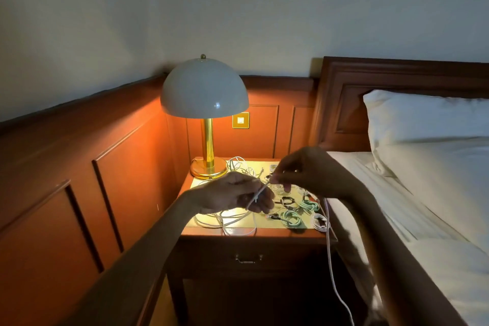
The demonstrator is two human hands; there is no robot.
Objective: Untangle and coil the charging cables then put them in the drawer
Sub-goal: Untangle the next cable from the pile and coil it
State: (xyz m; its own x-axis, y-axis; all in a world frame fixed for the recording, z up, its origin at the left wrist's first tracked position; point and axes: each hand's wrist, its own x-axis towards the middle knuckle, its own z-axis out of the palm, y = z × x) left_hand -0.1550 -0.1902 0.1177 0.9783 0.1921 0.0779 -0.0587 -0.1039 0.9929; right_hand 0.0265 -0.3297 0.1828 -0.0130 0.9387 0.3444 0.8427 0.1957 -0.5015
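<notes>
left hand [238, 197]: fingers curled round a white cable [260, 190], holding its lower part just above the desk [275, 231]
right hand [304, 172]: fingertips pinch the upper end of the same strand; the short run between the two hands is taut and slanted
hanging strand [330, 259]: white; drops off the desk's right front corner toward the floor, beside the bed [423, 219]; probably the tail of the held cable, but the join is hidden under the right wrist
green coils [291, 218]: two, bundled, lying on the right front of the desk; look finished
white coil [319, 222]: small, at the right edge just beside the green ones; looks finished
black cable [286, 201]: behind the green coils; too dark to tell if coiled
loose white tangle [230, 221]: sprawled over the left front, one loop past the front rim; more white loops [239, 165] at the back near the lamp [204, 88]; not sorted
drawer [225, 257]: closed, handle [248, 259] untouched; nothing visibly stowed
progress: about midway by my guess; some coils made, the held cable being worked
left to do: coil the held cable; untangle and coil the remaining white ones; open the drawer and load everything
</notes>
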